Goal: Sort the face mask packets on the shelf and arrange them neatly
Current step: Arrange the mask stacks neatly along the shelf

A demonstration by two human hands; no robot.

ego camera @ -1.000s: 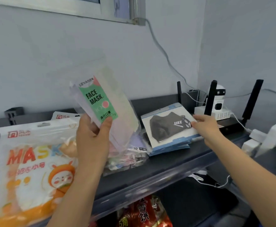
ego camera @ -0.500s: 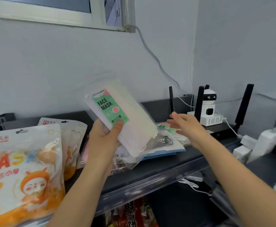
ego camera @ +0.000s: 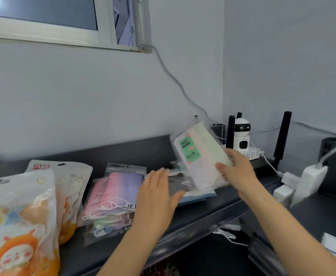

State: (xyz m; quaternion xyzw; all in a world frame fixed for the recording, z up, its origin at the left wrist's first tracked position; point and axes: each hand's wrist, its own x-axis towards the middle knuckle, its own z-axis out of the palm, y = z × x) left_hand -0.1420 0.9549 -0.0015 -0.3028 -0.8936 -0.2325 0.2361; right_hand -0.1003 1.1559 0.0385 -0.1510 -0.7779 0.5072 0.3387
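Right of centre in the frame, the right hand [ego camera: 238, 172] grips a clear plastic packet of pale face masks with a green label [ego camera: 200, 156], thumb across its lower front, holding it tilted above the long dark grey shelf [ego camera: 229, 198]. Just below that packet, a flat packet showing a dark mask on a blue-edged card [ego camera: 185, 188] lies on the shelf, partly covered. The left hand [ego camera: 156, 198] is empty, fingers spread wide and palm down, at the centre of the frame over the edge of the dark-mask packet; whether it touches is unclear. To its left lies a stack of clear packets with pink and purple masks [ego camera: 116, 192], white ear loops showing. Further left, two white and orange pouches with a cartoon face [ego camera: 21, 226] stand overlapped at the lower left of the frame. At the right end of the shelf a small white camera [ego camera: 242, 137] sits on a white router with black antennas [ego camera: 281, 136], near a white plug adapter [ego camera: 310, 180].
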